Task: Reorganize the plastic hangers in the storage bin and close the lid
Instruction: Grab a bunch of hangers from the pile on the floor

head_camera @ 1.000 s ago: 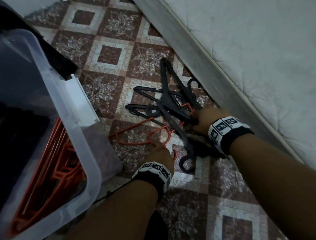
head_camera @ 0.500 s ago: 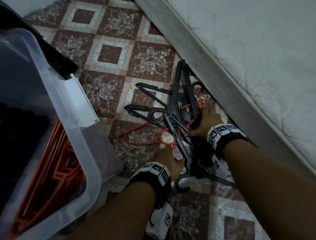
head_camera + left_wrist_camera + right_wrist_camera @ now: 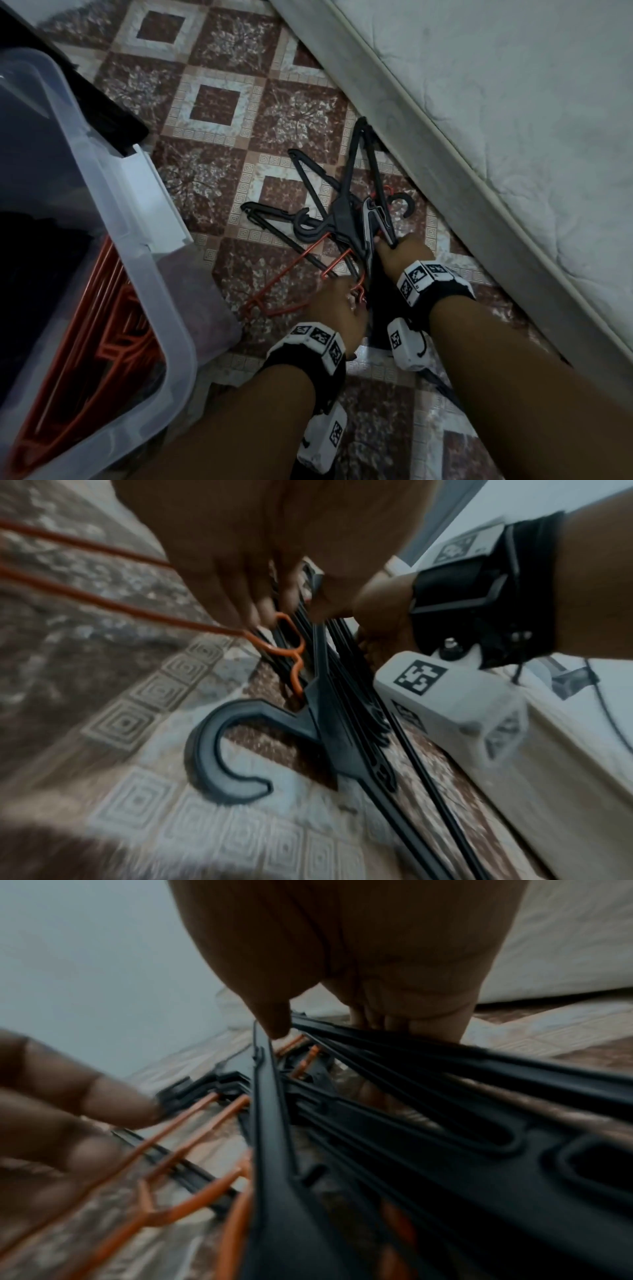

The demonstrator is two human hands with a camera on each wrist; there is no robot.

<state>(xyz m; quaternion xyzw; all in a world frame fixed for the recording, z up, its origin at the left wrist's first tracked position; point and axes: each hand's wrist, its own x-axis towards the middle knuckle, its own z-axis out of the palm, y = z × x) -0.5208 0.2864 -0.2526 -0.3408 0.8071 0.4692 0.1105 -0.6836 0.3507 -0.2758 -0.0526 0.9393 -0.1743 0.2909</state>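
Leftmost, clear plastic storage bin [image 3: 102, 219] sits on the tiled floor [image 3: 219, 102], open top, orange hangers [image 3: 92, 329] stacked inside along its near wall; something dark fills the rest of it, can't tell what. White latch flap [image 3: 154, 198] sticks out from the bin rim. No lid identifiable.

Next, on the floor between bin and mattress, a tangled pile: black hangers [image 3: 346, 205] crossing each other, one orange hanger [image 3: 291, 274] under them with its bar running out toward the bin.

Left hand [image 3: 337, 308] at the near end of the pile, fingers curled down onto the orange hanger's wire loop and the black bars beside it. Left wrist view shows fingertips [image 3: 253, 607] pinched around the orange loop [image 3: 291, 642], a black hook [image 3: 212, 750] lying flat on the tiles just below. Blurry frame.

Right hand [image 3: 400, 253] just right of it, touching the black bundle; in the right wrist view the thumb [image 3: 270, 1015] presses on top of the black bars [image 3: 411, 1069] and the fingers wrap underneath, so it grips the black hangers. Both wrists wear black bands with white marker blocks [image 3: 318, 339].

Far right, edge of a white quilted mattress [image 3: 513, 120] runs diagonally, pile lying right against its grey base.
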